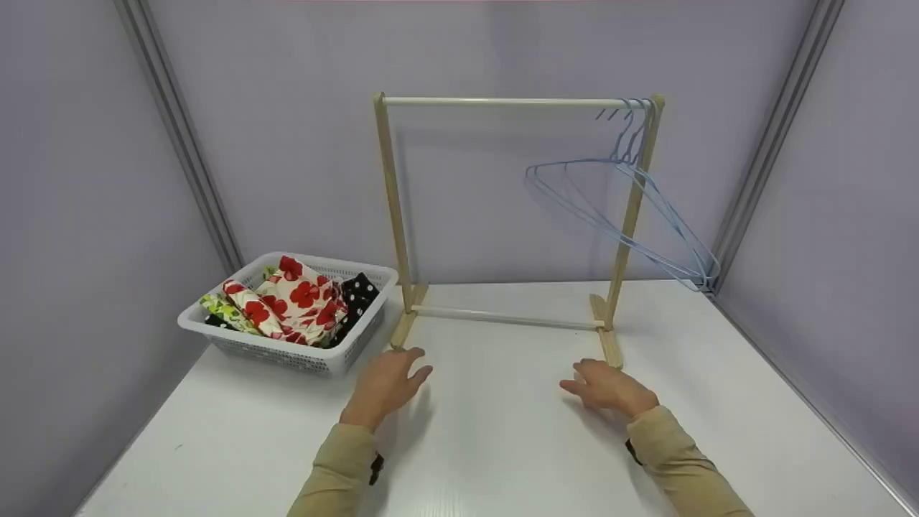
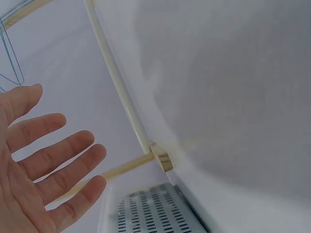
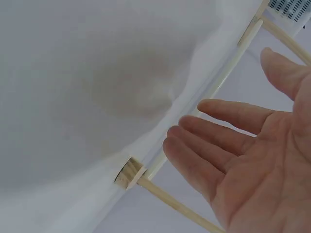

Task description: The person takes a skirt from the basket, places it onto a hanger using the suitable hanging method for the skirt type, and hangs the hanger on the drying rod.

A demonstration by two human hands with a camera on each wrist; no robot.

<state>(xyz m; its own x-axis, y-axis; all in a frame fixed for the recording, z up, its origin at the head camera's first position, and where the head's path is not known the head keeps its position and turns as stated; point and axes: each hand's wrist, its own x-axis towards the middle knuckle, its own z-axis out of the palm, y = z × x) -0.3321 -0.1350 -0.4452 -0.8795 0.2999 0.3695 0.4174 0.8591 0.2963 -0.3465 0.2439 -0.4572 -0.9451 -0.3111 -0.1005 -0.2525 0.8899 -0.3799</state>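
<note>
My left hand (image 1: 385, 386) hovers above the white table near the left foot of a wooden garment rack (image 1: 394, 194), holding nothing. In the left wrist view its fingers (image 2: 63, 150) are spread and nearly straight. My right hand (image 1: 607, 388) is by the rack's right foot, also holding nothing; the right wrist view shows its fingers (image 3: 204, 145) extended. Several blue hangers (image 1: 607, 227) hang at the right end of the rack's white top bar (image 1: 502, 102). Left of the rack stands a white basket (image 1: 273, 353) holding a floral cloth (image 1: 305, 296) and a black polka-dot cloth (image 1: 359, 293).
The white table (image 1: 495, 431) reaches back to a pale wall, with side walls left and right. A lower white crossbar (image 1: 510, 317) joins the rack's feet. The hangers stick out past the rack's right post (image 1: 632, 208).
</note>
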